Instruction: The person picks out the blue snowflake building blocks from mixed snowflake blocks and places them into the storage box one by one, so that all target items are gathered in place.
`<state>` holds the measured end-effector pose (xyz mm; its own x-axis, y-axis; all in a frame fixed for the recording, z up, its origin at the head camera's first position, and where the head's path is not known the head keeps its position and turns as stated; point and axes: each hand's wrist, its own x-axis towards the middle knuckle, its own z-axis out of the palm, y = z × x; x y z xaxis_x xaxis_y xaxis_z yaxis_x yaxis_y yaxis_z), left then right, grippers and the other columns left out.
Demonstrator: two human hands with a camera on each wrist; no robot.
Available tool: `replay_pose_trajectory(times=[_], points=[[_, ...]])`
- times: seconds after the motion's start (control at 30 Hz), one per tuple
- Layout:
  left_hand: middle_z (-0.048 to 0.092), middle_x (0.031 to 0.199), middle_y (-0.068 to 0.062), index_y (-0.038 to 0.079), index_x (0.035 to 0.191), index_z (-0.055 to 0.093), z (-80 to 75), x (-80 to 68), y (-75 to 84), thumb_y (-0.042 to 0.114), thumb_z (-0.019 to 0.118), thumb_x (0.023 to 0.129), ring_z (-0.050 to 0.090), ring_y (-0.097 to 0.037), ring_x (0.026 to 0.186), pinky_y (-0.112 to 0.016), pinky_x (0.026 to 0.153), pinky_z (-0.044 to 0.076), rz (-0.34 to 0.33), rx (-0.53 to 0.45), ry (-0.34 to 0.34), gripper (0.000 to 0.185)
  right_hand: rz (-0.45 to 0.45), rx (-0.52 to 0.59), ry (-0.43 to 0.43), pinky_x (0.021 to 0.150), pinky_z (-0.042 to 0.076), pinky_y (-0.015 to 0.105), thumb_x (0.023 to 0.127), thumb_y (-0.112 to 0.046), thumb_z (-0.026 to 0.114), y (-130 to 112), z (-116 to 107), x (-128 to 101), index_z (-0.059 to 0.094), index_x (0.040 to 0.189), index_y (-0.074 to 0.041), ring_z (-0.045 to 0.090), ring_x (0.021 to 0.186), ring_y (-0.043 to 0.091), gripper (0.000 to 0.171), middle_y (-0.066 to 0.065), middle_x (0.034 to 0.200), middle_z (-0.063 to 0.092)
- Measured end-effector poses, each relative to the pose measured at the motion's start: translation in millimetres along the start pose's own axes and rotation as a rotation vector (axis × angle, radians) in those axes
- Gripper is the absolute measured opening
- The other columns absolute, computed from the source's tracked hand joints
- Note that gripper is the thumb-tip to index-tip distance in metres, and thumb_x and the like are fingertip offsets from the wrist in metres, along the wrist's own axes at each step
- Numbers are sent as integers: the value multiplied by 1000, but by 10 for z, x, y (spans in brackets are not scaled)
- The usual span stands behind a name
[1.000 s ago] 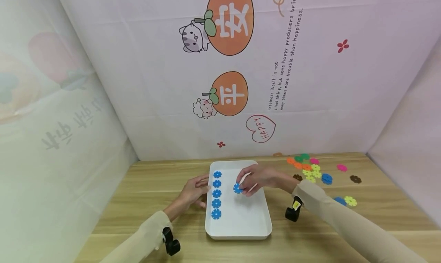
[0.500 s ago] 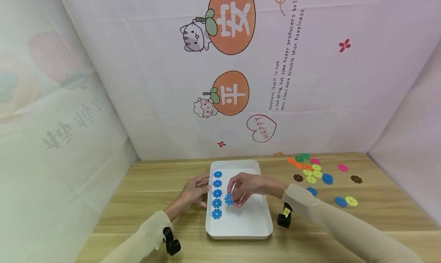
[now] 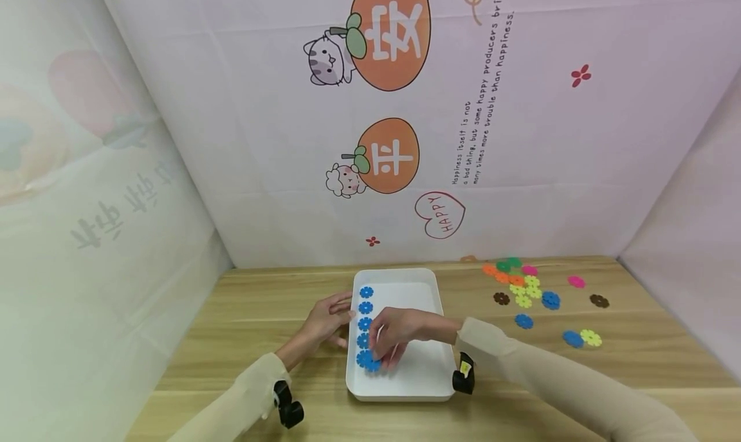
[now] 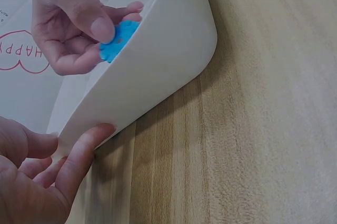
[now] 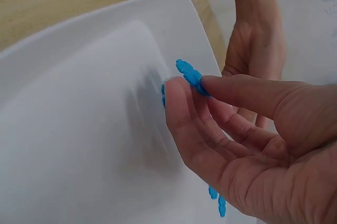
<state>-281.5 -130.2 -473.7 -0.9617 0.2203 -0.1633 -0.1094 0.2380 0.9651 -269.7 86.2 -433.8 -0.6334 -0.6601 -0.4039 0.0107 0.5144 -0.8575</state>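
Observation:
A white tray lies on the wooden table, with several blue notched flower discs in a column along its left side. My right hand pinches another blue flower disc between thumb and fingers. In the head view this disc is over the near end of the column, overlapping the lowest disc there; the right wrist view shows it tilted and raised. My left hand holds the tray's left wall, thumb at the rim and fingers against the outside. My right hand hides parts of the column.
Right of the tray, loose flower discs lie scattered: a yellow cluster, orange ones, green ones, pink, brown and blue. A printed cloth stands behind the table, with cloth sides left and right.
My right hand has moved left and nearer with the blue disc, from the tray's middle to the near end of the column. My left hand stays at the tray's wall.

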Motion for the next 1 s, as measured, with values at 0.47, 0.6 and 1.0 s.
replay_pose_trajectory(times=[0.47, 0.6, 1.0], points=[[54, 149, -31, 1, 153, 49, -4, -16, 27, 3, 63, 102, 69, -42, 117, -40, 56, 69, 2, -4, -12, 53, 55, -80, -3, 62, 69, 32, 92, 2, 77, -38, 278, 88, 71, 89, -1, 69, 59, 13, 7, 12, 73, 74], [55, 149, -30, 1, 154, 49, -6, -14, 21, 2, 61, 103, 67, -42, 121, -39, 55, 68, 3, 0, -17, 53, 54, -119, 38, 60, 68, 31, 91, 1, 78, -41, 342, 84, 70, 86, -3, 70, 58, 15, 10, 13, 72, 73], [55, 149, -30, 1, 154, 49, -5, -19, 24, 3, 62, 103, 69, -41, 116, -40, 56, 69, 0, 10, -11, 53, 11, -301, 162, 55, 67, 33, 88, -4, 83, -96, 333, 44, 68, 78, -11, 69, 57, 19, 19, 5, 70, 68]])
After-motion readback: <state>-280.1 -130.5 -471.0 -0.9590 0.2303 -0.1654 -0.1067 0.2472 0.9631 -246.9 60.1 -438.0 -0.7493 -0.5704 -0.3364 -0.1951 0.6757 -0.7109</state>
